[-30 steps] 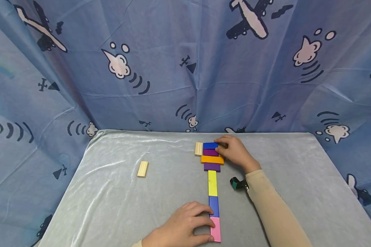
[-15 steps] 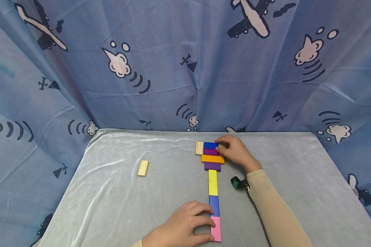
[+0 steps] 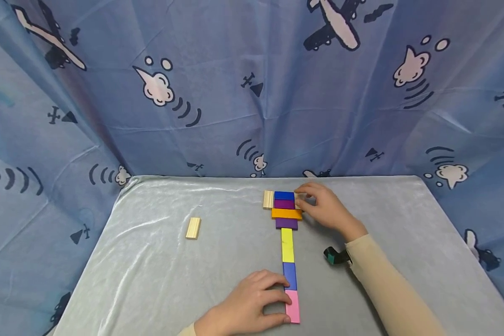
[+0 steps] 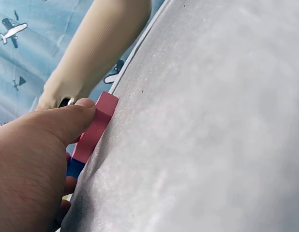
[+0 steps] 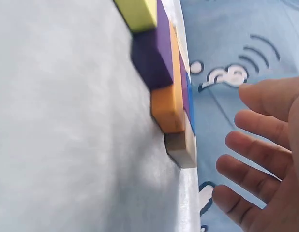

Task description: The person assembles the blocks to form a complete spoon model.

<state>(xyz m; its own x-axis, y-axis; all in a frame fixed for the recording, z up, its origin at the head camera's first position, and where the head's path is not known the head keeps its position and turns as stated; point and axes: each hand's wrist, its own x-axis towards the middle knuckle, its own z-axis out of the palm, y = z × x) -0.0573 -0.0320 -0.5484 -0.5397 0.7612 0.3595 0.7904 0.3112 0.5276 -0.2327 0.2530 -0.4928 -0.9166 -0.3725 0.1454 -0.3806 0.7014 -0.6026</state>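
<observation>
In the head view, a line of coloured blocks runs away from me: pink [image 3: 292, 306], blue [image 3: 290, 275], yellow [image 3: 287, 245], then purple [image 3: 286, 224], orange [image 3: 286, 214], magenta [image 3: 284, 204] and a far blue block [image 3: 284, 195] laid crosswise. Plain wooden blocks flank the far pair, one on the left [image 3: 268, 199], another on the right [image 5: 182, 150], partly hidden by fingers in the head view. My left hand [image 3: 252, 301] rests its fingertips and thumb along the left side of the pink and near blue blocks. My right hand [image 3: 325, 207] hovers at the far right end, fingers spread, apart from the blocks.
Another plain wooden block [image 3: 193, 228] lies alone on the left of the grey cloth-covered table [image 3: 151, 280]. A black wrist device [image 3: 335, 256] hangs by the right sleeve. Behind the table's far edge hangs a blue curtain [image 3: 218, 93] printed with planes.
The far blue block, slightly askew a second ago, now lies straight against the magenta one. My right hand has drawn a little to the right, off the blocks. The left hand stays put.
</observation>
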